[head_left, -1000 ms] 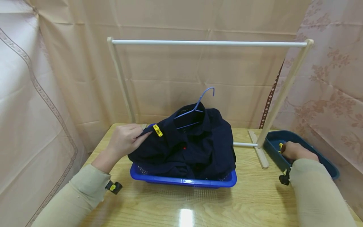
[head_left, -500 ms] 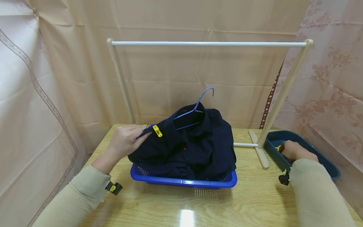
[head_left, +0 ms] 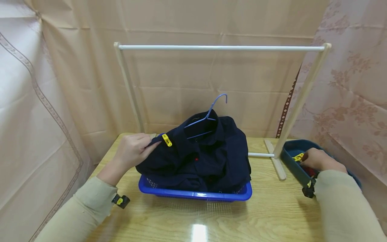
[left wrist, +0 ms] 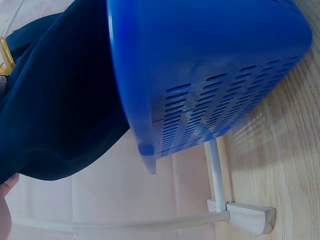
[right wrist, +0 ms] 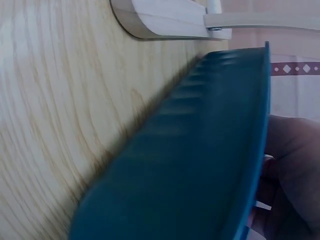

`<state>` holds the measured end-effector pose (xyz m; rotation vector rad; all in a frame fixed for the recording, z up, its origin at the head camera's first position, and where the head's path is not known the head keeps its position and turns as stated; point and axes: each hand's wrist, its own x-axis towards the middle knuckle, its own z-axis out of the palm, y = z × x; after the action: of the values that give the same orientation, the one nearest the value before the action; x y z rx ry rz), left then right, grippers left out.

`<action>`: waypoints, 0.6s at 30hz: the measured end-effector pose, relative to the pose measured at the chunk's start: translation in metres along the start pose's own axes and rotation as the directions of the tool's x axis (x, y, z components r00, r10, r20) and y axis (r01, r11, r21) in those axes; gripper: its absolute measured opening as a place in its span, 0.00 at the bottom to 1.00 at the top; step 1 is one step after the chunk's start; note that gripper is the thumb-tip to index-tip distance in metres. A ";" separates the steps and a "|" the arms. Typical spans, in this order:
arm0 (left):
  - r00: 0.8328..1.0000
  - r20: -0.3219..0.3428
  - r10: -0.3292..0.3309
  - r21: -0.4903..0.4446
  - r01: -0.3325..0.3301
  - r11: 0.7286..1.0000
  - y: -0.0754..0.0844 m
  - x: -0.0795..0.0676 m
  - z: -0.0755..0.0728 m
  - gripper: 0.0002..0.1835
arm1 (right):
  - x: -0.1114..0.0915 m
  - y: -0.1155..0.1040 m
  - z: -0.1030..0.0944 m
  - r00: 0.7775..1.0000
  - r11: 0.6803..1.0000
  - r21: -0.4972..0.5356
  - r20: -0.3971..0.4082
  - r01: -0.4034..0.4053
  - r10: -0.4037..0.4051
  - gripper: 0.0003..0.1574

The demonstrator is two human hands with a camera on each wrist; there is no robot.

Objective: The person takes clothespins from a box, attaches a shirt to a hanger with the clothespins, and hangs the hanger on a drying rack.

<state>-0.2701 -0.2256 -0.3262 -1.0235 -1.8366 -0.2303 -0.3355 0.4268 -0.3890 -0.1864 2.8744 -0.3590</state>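
My left hand [head_left: 134, 148] pinches the shoulder of a dark navy shirt [head_left: 211, 161] between thumb and fingers. Beside those fingers, a yellow clothespin [head_left: 167, 140] is clipped on the shoulder. Inside the collar sits a blue hanger [head_left: 208, 116], its hook pointing up. The shirt lies bunched over a blue basket [head_left: 196, 194]. At the right, my right hand [head_left: 321, 160] reaches into a dark teal tray [head_left: 302, 144]. A yellow clothespin [head_left: 298, 157] shows at its fingertips; whether they pinch it is unclear. In the right wrist view the tray wall hides part of the fingers.
Behind the basket stands a rack with a white top bar [head_left: 223, 48] and wooden uprights. Its right foot [head_left: 275, 161] lies close to the tray. Something red [head_left: 310, 171] shows under my right hand. Curtains hang behind and at both sides of the wooden table [head_left: 169, 218].
My right hand has shifted slightly to the right within the tray, and more of the yellow clothespin there shows. The left hand still pinches the shirt in the same place.
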 end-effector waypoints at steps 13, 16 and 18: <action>1.000 0.003 0.002 -0.002 -0.002 1.000 0.000 0.002 0.000 0.25 | -0.017 0.001 -0.016 1.000 0.999 0.037 0.000 -0.020 0.020 0.21; 1.000 0.001 0.001 0.002 -0.001 1.000 0.001 0.002 -0.001 0.25 | -0.019 0.000 -0.017 1.000 0.999 0.032 0.002 -0.017 0.017 0.22; 1.000 0.001 -0.001 0.000 0.001 1.000 0.001 0.002 -0.001 0.24 | -0.020 -0.001 -0.019 1.000 1.000 0.016 -0.005 -0.013 0.013 0.23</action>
<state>-0.2693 -0.2241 -0.3243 -1.0232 -1.8377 -0.2303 -0.3209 0.4335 -0.3670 -0.1647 2.8753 -0.3798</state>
